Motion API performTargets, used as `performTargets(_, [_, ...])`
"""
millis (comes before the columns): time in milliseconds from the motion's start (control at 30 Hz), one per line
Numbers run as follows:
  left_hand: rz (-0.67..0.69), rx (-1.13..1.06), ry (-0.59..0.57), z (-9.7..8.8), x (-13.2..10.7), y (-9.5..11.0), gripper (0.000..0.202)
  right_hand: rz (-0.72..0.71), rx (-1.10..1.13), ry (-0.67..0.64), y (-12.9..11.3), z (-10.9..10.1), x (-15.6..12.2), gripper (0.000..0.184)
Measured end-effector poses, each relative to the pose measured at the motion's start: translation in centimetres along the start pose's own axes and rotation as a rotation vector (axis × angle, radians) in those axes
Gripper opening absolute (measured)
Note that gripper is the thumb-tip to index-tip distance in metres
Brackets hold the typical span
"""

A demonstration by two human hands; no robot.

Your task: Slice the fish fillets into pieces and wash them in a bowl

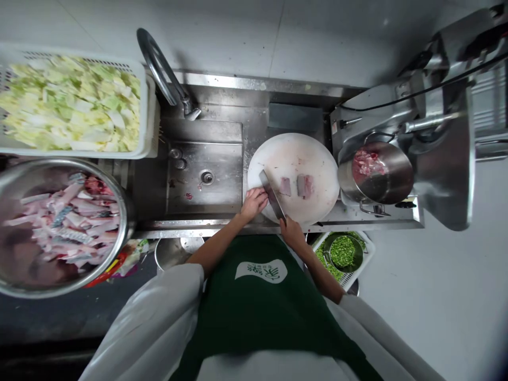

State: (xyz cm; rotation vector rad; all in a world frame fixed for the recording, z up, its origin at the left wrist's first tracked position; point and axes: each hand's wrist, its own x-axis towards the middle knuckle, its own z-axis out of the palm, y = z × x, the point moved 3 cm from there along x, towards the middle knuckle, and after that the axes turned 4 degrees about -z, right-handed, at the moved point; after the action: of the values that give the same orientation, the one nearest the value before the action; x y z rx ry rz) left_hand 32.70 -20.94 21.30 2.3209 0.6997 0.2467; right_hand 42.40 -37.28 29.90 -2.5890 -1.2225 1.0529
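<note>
My right hand (292, 233) is wrapped round the handle of a kitchen knife (272, 196), its broad blade slanting up and left across a round white cutting board (296, 148). On the board's left edge, my left hand (254, 203) has its fingers curled and pressed together close beside the blade. Whatever lies under those fingers is hidden. To the right of the blade is a small pale piece of fish (285, 186). A larger piece of fish with grey skin (305, 186) lies farther right. Reddish smears mark the board.
A steel sink (222, 196) with a tap (159, 66) is left of the board. Farther left are a basket of chopped cabbage (75, 106) and a large bowl of fish strips (71, 222). At right, a pot with meat (377, 172) stands by a steel machine (444, 153). Chopped greens (342, 251) sit below.
</note>
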Motion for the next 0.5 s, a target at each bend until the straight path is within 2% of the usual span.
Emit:
performTargets(133, [0.005,0.003,-0.017,-0.2,0.1,-0.5,0.026,-0.017,0.093,0.079,-0.3,-1.5,5.2,0.029])
performTargets(200, [0.001,0.008,-0.025,-0.5,0.1,-0.7,0.025,-0.003,0.191,0.102,0.5,-2.9,7.6,0.03])
performTargets(267, [-0.009,0.011,-0.031,-0.6,-0.2,-0.5,0.025,0.036,0.3,0.116,2.3,-4.6,8.4,0.032])
performTargets(333, [-0.007,0.013,-0.023,-0.4,-0.7,0.2,0.03,0.075,0.372,0.177,4.7,-6.4,7.6,0.034])
performTargets(433, [0.011,0.058,-0.031,1.1,-1.5,2.6,0.08,0.098,0.338,0.384,9.1,-8.8,4.5,0.036])
performTargets(467, [0.008,0.085,-0.037,1.8,-1.5,3.5,0.091,0.112,0.311,0.451,10.6,-9.4,3.3,0.035])
performTargets(500, [-0.003,0.109,-0.036,2.5,-1.2,4.3,0.093,0.134,0.302,0.49,12.1,-9.6,2.2,0.036])
